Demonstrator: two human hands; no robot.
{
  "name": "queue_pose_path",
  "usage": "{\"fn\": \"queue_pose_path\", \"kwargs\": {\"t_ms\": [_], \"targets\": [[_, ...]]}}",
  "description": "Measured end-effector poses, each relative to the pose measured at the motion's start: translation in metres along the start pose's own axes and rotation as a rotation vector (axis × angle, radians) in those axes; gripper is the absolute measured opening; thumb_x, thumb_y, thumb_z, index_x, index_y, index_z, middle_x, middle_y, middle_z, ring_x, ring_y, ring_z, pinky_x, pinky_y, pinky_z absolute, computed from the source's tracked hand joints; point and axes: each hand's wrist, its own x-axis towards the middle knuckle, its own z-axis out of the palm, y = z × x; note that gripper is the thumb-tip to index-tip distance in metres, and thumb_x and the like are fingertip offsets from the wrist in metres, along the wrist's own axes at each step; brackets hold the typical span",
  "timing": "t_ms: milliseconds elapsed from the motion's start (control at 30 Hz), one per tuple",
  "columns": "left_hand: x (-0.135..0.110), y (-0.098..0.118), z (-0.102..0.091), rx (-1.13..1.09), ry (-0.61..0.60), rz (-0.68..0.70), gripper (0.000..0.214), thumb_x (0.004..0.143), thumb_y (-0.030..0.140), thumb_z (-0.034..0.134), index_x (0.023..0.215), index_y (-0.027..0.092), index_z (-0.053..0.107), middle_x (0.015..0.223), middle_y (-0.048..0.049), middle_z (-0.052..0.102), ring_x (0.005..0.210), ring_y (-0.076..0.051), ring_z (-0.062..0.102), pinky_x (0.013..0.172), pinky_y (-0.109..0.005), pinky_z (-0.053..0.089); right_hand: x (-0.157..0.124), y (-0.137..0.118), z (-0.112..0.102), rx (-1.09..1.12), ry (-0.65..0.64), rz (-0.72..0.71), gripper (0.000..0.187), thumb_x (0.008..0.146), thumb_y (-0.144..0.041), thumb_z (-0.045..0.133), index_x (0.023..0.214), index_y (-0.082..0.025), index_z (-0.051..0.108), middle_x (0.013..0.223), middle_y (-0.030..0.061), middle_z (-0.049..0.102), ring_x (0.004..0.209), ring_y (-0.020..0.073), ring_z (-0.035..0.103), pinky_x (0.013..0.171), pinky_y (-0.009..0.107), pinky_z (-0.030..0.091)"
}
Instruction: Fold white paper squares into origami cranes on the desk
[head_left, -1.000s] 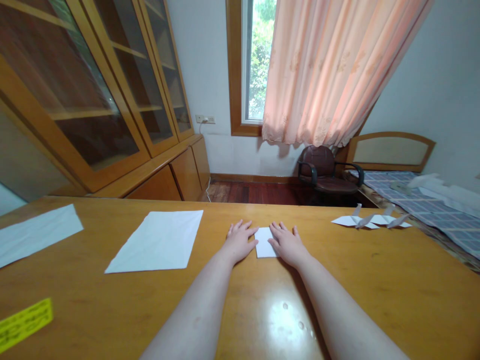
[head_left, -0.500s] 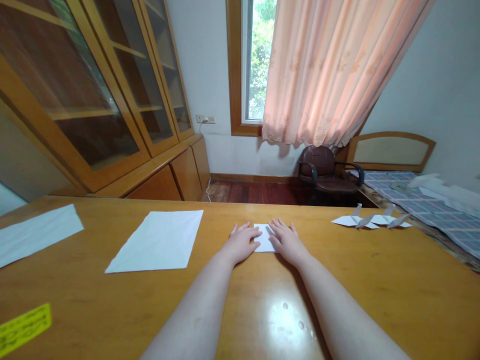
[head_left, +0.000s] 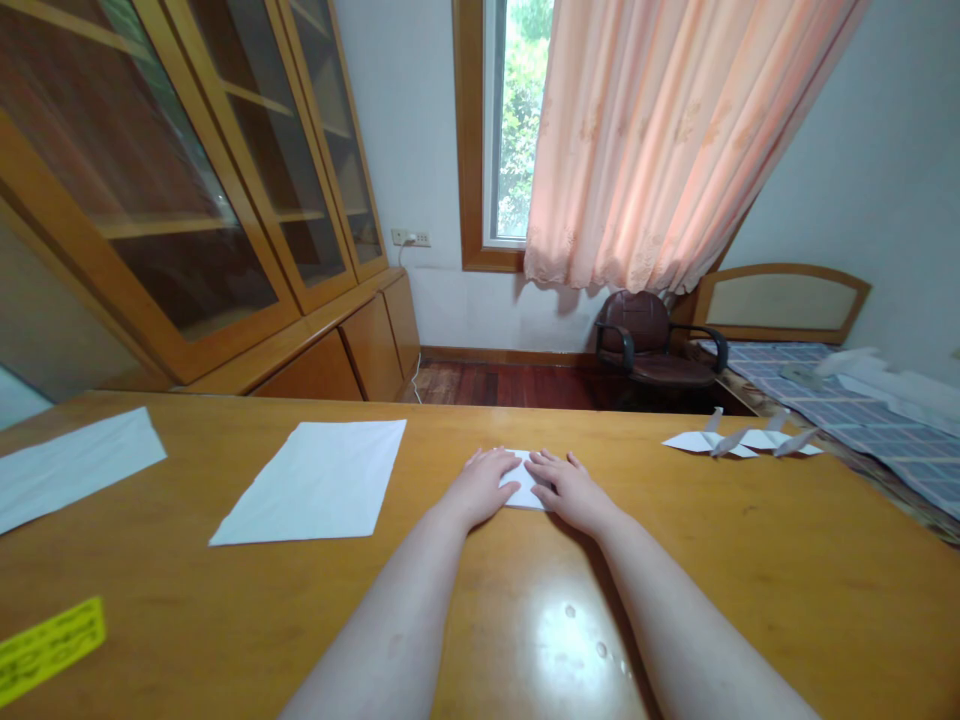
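Note:
A small folded white paper (head_left: 523,490) lies flat on the wooden table, between and partly under my hands. My left hand (head_left: 487,482) rests over its left side, palm down with fingers stretched out. Over the right side lies my right hand (head_left: 570,485), its fingers also spread across the sheet. The edges beneath both hands are hidden. Far to the right, two folded paper cranes (head_left: 705,441) stand near the table's back edge.
On the table (head_left: 337,610) to the left lie a large white sheet (head_left: 315,483) and a second sheet (head_left: 79,465). A yellow label (head_left: 49,648) sits at the lower left. Beyond the table are a chair (head_left: 645,340), a bed (head_left: 840,380) and a cabinet (head_left: 300,320).
Both hands have shifted slightly. My right hand has moved a little left over the paper, and my left hand covers more of its left side. The paper has moved slightly left and nearer.

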Motion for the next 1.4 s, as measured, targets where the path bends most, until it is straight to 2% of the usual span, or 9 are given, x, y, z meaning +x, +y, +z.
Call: {"fn": "queue_pose_path", "kwargs": {"t_ms": [133, 267, 400, 567, 767, 867, 933, 1133, 1400], "targets": [[-0.001, 0.0, 0.002, 0.034, -0.059, -0.005, 0.05, 0.086, 0.038, 0.045, 0.135, 0.029, 0.042, 0.146, -0.0029, 0.037, 0.136, -0.021, 0.027, 0.113, -0.044, 0.015, 0.0, -0.002, -0.001, -0.008, 0.001, 0.008, 0.049, 0.087, -0.036, 0.044, 0.135, -0.028, 0.042, 0.146, 0.0061, 0.035, 0.137, 0.0219, 0.024, 0.11, 0.051, 0.007], [-0.002, -0.001, 0.003, 0.107, -0.094, -0.052, 0.055, 0.087, 0.044, 0.041, 0.14, 0.03, 0.033, 0.15, -0.0019, 0.029, 0.139, -0.023, 0.018, 0.112, -0.052, 0.007, 0.001, -0.002, 0.0, -0.024, -0.002, 0.034, 0.05, 0.087, -0.037, 0.044, 0.136, -0.028, 0.041, 0.146, 0.0066, 0.035, 0.137, 0.0225, 0.024, 0.109, 0.052, 0.008], [-0.001, -0.004, 0.005, 0.187, -0.023, -0.236, 0.063, 0.085, 0.054, 0.038, 0.142, 0.029, 0.029, 0.152, -0.0043, 0.023, 0.14, -0.033, 0.011, 0.108, -0.062, 0.002, 0.002, -0.001, -0.001, -0.043, 0.007, 0.081, 0.054, 0.085, -0.04, 0.047, 0.137, -0.026, 0.04, 0.147, 0.0073, 0.034, 0.137, 0.0245, 0.024, 0.109, 0.054, 0.006], [0.001, -0.01, 0.008, 0.191, 0.034, -0.361, 0.071, 0.08, 0.061, 0.041, 0.142, 0.028, 0.03, 0.152, -0.0069, 0.021, 0.139, -0.038, 0.008, 0.107, -0.062, 0.003, 0.001, 0.001, -0.003, -0.023, 0.005, 0.104, 0.063, 0.079, -0.042, 0.055, 0.138, -0.025, 0.038, 0.148, 0.0069, 0.031, 0.138, 0.0272, 0.019, 0.109, 0.055, 0.002], [0.004, -0.008, 0.003, 0.141, 0.155, -0.378, 0.048, 0.087, 0.047, 0.039, 0.128, 0.024, 0.049, 0.143, -0.0097, 0.04, 0.135, -0.032, 0.026, 0.108, -0.056, 0.014, -0.001, 0.002, -0.003, 0.008, 0.03, 0.106, 0.061, 0.077, -0.042, 0.059, 0.135, -0.03, 0.043, 0.147, 0.0051, 0.034, 0.138, 0.0267, 0.021, 0.109, 0.054, 0.003], [0.004, -0.005, -0.002, 0.088, 0.24, -0.361, 0.035, 0.089, 0.036, 0.037, 0.109, 0.023, 0.063, 0.124, -0.0084, 0.059, 0.119, -0.025, 0.046, 0.105, -0.046, 0.026, -0.001, 0.002, -0.003, 0.004, 0.036, 0.094, 0.056, 0.078, -0.042, 0.059, 0.132, -0.033, 0.046, 0.147, 0.0042, 0.034, 0.138, 0.0264, 0.021, 0.109, 0.054, 0.004], [0.004, -0.004, -0.004, 0.048, 0.273, -0.349, 0.03, 0.087, 0.028, 0.039, 0.098, 0.023, 0.067, 0.11, -0.0063, 0.066, 0.108, -0.022, 0.054, 0.102, -0.04, 0.032, -0.001, 0.002, -0.002, -0.012, 0.032, 0.089, 0.054, 0.079, -0.044, 0.058, 0.131, -0.035, 0.046, 0.148, 0.0047, 0.032, 0.138, 0.0268, 0.02, 0.109, 0.053, 0.004], [0.004, -0.005, -0.005, -0.02, 0.285, -0.322, 0.031, 0.079, 0.015, 0.043, 0.092, 0.024, 0.07, 0.104, -0.002, 0.069, 0.102, -0.02, 0.057, 0.097, -0.035, 0.037, -0.002, 0.001, -0.002, -0.061, 0.009, 0.069, 0.048, 0.084, -0.046, 0.051, 0.131, -0.039, 0.046, 0.15, 0.0051, 0.028, 0.139, 0.0294, 0.015, 0.108, 0.055, 0.003], [0.004, -0.004, -0.005, -0.084, 0.312, -0.359, 0.027, 0.082, 0.023, 0.048, 0.098, 0.024, 0.069, 0.103, -0.0027, 0.07, 0.1, -0.021, 0.059, 0.095, -0.035, 0.041, -0.003, 0.0, -0.002, -0.072, -0.009, 0.075, 0.043, 0.086, -0.044, 0.047, 0.129, -0.039, 0.049, 0.151, 0.0031, 0.026, 0.14, 0.0291, 0.012, 0.109, 0.054, 0.001]]}}
